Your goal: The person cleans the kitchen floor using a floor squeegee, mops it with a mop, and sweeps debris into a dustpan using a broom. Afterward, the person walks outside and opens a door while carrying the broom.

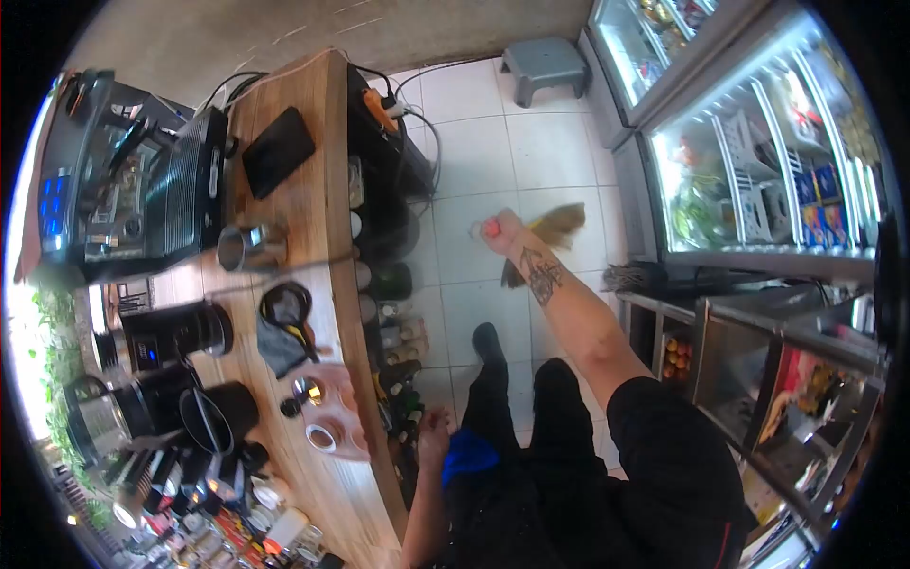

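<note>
My right hand (pixel 507 233) is stretched forward over the tiled floor, its fingers wrapped round the handle of a broom. The handle's reddish end pokes out of the fist. Behind and below my forearm, the broom's straw-coloured bristles (pixel 561 226) show near the floor; most of the handle is hidden by the hand and arm. My left hand (pixel 435 429) hangs low beside the wooden counter (pixel 365 417), fingers loosely bent and apart, with nothing seen in it. A blue cloth (pixel 468 455) is at my waist, close to the left wrist.
On the counter are a black tablet (pixel 278 152), a metal pitcher (pixel 252 247), a tamping stand (pixel 336 412) and an espresso machine (pixel 142 190). Bottles line the shelf under the counter's edge. Lit fridges (pixel 758 152) and a metal rack (pixel 739 318) stand right; a grey stool (pixel 545 68) is ahead.
</note>
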`<state>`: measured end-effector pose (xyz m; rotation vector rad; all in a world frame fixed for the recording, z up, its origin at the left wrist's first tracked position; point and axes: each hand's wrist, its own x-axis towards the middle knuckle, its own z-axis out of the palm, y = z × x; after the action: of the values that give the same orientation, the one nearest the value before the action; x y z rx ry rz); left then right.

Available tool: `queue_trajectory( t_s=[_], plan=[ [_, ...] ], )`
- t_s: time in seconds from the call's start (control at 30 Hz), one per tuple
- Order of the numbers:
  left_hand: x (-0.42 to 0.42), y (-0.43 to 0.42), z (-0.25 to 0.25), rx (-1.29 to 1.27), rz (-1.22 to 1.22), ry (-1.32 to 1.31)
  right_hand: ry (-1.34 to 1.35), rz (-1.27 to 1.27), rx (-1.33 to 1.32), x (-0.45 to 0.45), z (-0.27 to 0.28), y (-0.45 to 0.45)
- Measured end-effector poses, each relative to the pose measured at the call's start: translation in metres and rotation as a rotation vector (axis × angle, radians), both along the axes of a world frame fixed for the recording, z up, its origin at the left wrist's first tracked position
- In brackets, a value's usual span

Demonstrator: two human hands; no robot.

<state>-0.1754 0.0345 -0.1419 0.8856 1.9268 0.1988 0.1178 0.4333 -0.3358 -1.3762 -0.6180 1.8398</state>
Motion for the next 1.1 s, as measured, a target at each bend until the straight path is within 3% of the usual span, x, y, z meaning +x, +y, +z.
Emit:
queue_trajectory(
  t_s=[0.03,0.07,0.1,0.17,0.2,0.27,0.3,0.33,0.4,0.43,0.47,0.53,0.57,0.6,0.63,0.7,0.8,0.83,0.9,0.93,0.97,1.03,1.1],
  plan=[
    [0.007,0.035,0.002,-0.03,0.17,-0.178,0.291,-0.249,-0.202,-0.004,0.023,0.036],
    [0.007,0.048,-0.009,-0.008,0.178,-0.263,0.579,-0.503,-0.404,-0.001,0.047,0.063],
    [0.004,0.061,-0.018,-0.013,0.169,-0.257,0.585,-0.513,-0.406,0.01,0.064,0.081],
    [0.017,0.106,-0.022,-0.012,-0.147,-0.148,0.415,-0.355,-0.265,0.043,0.076,0.118],
    [0.03,0.127,-0.01,-0.081,-0.148,-0.04,0.524,-0.195,-0.15,0.074,0.072,0.131],
    [0.024,0.149,-0.041,-0.219,-0.08,-0.055,0.442,-0.147,-0.213,0.12,0.075,0.161],
    [0.024,0.163,-0.052,-0.348,-0.015,-0.074,0.404,-0.102,-0.281,0.135,0.095,0.167],
    [0.041,0.188,-0.034,-0.318,0.011,-0.012,0.356,-0.05,-0.342,0.15,0.123,0.165],
    [0.055,0.214,-0.067,-0.341,0.003,0.013,0.423,-0.057,-0.332,0.182,0.176,0.138],
    [0.04,0.212,-0.094,-0.39,-0.066,0.061,0.256,-0.119,-0.45,0.189,0.231,0.131],
    [0.025,0.184,-0.163,-0.307,-0.396,0.205,0.179,-0.263,-0.626,0.202,0.242,0.116],
    [0.07,0.249,-0.111,-0.278,-0.292,-0.05,0.139,-0.269,-0.694,0.213,0.296,0.114],
    [0.099,0.29,-0.074,-0.275,-0.234,-0.177,0.076,-0.3,-0.769,0.213,0.278,0.127],
    [0.1,0.294,-0.092,0.048,-0.456,-0.13,0.018,-0.232,-0.716,0.214,0.253,0.151],
    [0.109,0.317,-0.082,0.052,-0.434,-0.129,-0.037,-0.164,-0.664,0.213,0.227,0.175],
    [0.141,0.385,-0.07,-0.094,-0.256,-0.085,0.157,-0.204,-0.846,0.193,0.179,0.264],
    [0.154,0.437,-0.075,-0.243,-0.087,-0.098,0.056,0.134,-0.347,0.118,0.159,0.395],
    [0.156,0.444,-0.077,-0.296,-0.039,-0.107,0.11,0.136,-0.323,0.099,0.129,0.443],
    [0.149,0.476,-0.106,0.035,-0.435,0.208,-0.021,0.214,-0.397,0.04,0.091,0.557],
    [0.146,0.481,-0.123,0.0,-0.51,0.202,-0.104,0.378,-0.329,0.025,0.097,0.601],
    [0.146,0.503,-0.101,-0.044,-0.517,0.193,-0.181,0.552,-0.289,0.013,0.104,0.622],
    [0.148,0.556,-0.042,-0.108,-0.411,0.251,-0.134,0.658,-0.193,0.017,0.099,0.656],
    [0.153,0.557,-0.048,-0.128,-0.259,0.28,-0.296,0.745,-0.186,0.044,0.124,0.655]
  ],
)
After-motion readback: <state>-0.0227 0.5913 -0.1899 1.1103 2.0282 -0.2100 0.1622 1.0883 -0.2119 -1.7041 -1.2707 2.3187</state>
